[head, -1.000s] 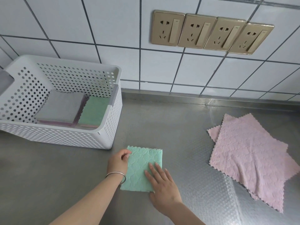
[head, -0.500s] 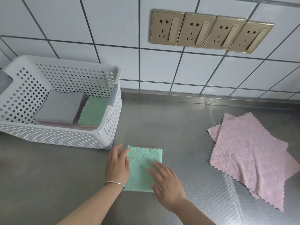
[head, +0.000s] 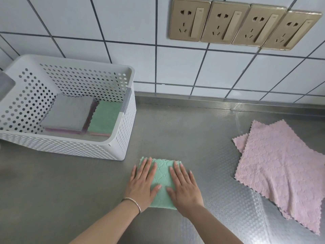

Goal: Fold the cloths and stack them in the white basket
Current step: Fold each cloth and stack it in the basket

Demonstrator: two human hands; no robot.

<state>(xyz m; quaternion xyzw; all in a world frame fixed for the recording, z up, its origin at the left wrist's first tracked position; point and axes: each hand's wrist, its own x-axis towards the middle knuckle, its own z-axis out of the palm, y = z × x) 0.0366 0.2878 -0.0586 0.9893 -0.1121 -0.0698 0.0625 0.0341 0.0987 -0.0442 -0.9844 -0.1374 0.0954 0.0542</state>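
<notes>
On the steel worktop (head: 175, 131), seen from the head camera, a folded green cloth (head: 161, 180) lies at about 6 o'clock, just in front of the person. Both hands press flat on it: the left hand (head: 142, 184) covers its left side and the right hand (head: 184, 187) its right side, fingers straight and together, thumbs pointing inward and nearly meeting over the middle of the cloth. Neither hand has a grip on anything; the fingers lie spread wide and flat. A thin bracelet (head: 133, 204) circles the left wrist.

At 10 o'clock stands the white basket (head: 70, 147), perforated on all sides, just beyond the green cloth's far left corner. Inside it a grey folded cloth (head: 68, 113) tops a pile with pink edges showing beneath, and a second green folded cloth (head: 105, 117) lies beside it toward the right wall.

At 3 o'clock, well apart from the hands, two pink cloths (head: 281, 173) lie unfolded, one overlapping the other.

At 1 o'clock, four gold wall sockets (head: 244, 23) sit in a row on the tiled wall (head: 123, 32).
</notes>
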